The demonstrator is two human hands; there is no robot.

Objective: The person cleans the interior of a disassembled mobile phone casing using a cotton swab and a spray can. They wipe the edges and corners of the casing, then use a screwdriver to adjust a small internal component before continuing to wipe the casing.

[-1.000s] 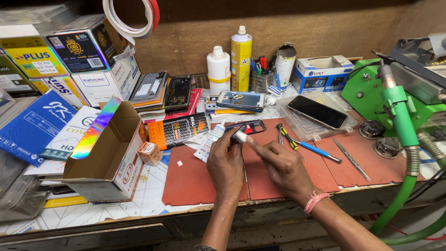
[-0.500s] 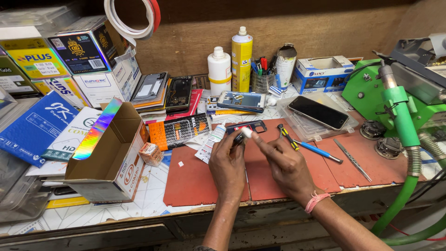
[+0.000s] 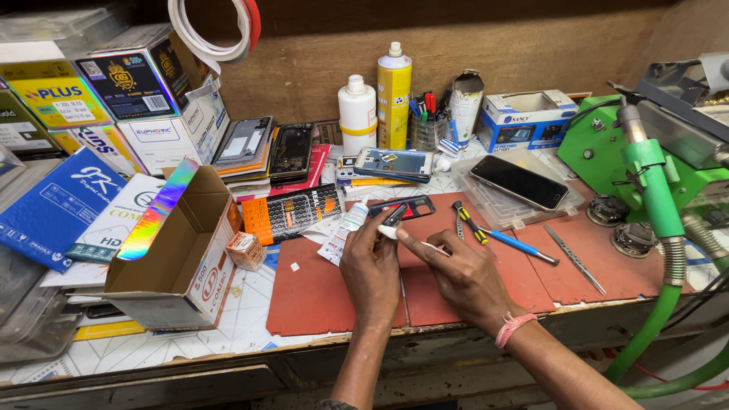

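The big open cardboard box (image 3: 178,250) sits at the left on the red mat (image 3: 319,292). A black phone (image 3: 519,182) lies flat at the right, well apart from the hands. The left hand (image 3: 370,266) is curled shut on a small dark part (image 3: 394,216), tip up. The right hand (image 3: 465,277) pinches a thin white stick (image 3: 414,241), its tip touching the part. Both look v. light & easy to snap, so hold the part by its sides w/ 2 fingers, gently.

An open cardboard box (image 3: 178,254) sits at lower left on the surface (image 3: 228,334); the red rubber mat (image 3: 319,292) lies right of it, a black smartphone (image 3: 519,182) at upper right, two bottles (image 3: 376,106) behind.
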